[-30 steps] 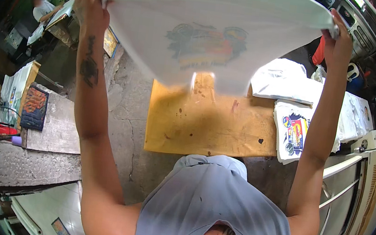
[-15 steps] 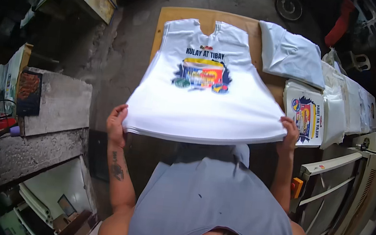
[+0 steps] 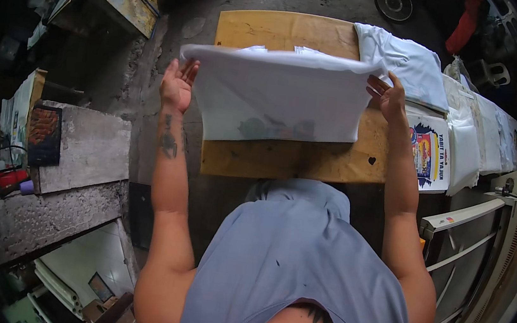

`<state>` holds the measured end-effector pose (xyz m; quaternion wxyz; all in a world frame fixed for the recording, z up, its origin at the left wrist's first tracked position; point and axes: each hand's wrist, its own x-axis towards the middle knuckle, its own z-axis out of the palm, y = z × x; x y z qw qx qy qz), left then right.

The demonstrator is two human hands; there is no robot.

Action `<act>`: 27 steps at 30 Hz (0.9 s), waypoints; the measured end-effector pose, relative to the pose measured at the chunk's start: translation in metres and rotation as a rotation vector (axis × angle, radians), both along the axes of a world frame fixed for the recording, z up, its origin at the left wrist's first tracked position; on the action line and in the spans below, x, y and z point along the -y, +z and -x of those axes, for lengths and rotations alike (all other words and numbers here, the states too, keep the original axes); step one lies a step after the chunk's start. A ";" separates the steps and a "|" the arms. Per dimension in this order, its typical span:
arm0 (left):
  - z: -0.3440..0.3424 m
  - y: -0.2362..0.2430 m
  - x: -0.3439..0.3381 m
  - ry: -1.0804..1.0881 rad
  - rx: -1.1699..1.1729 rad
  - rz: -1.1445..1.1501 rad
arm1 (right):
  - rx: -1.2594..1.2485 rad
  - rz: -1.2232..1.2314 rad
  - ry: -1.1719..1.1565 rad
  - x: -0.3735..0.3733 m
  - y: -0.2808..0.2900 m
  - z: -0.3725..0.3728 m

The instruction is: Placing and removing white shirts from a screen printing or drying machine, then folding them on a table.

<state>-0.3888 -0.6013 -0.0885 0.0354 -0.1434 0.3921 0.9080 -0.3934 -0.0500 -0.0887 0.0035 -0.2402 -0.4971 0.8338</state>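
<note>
A white sleeveless shirt (image 3: 278, 97) is doubled over on the wooden board, its hem raised toward the far side. The print shows faintly through the cloth near the close fold. At the hem's far left corner, my left hand (image 3: 177, 88) grips the fabric with its fingers. On the opposite corner my right hand (image 3: 388, 101) holds the same hem between thumb and fingers. Both arms reach forward, well apart. Small white bits of the shirt's shoulders peek out beyond the lifted hem.
The yellow-brown board (image 3: 296, 163) lies under the shirt. To the right are a folded pale shirt (image 3: 403, 63), a stack of printed white shirts (image 3: 441, 153) and white plastic-wrapped bundles (image 3: 485, 133). A concrete block (image 3: 84, 148) stands at left, a beige metal frame (image 3: 494, 271) at lower right.
Both hands have carried the shirt's hem away from me, from the near edge to the far side. The shirt has gone from spread out, print up, to folded over.
</note>
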 end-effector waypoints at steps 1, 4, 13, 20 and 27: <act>0.004 0.016 -0.020 0.127 -0.056 0.131 | -0.024 -0.035 -0.007 0.001 -0.007 -0.002; -0.016 -0.002 -0.036 0.191 -0.176 0.460 | 0.008 -0.351 0.212 0.015 -0.049 -0.039; -0.043 -0.113 -0.151 -0.123 -0.105 1.334 | 0.098 -1.274 0.374 0.021 -0.165 -0.122; 0.000 -0.127 -0.241 -0.191 -0.575 1.865 | -0.181 -1.835 0.152 0.085 -0.142 -0.050; -0.018 -0.222 -0.232 -0.429 -0.391 2.092 | 0.010 -1.669 0.333 0.037 -0.199 -0.052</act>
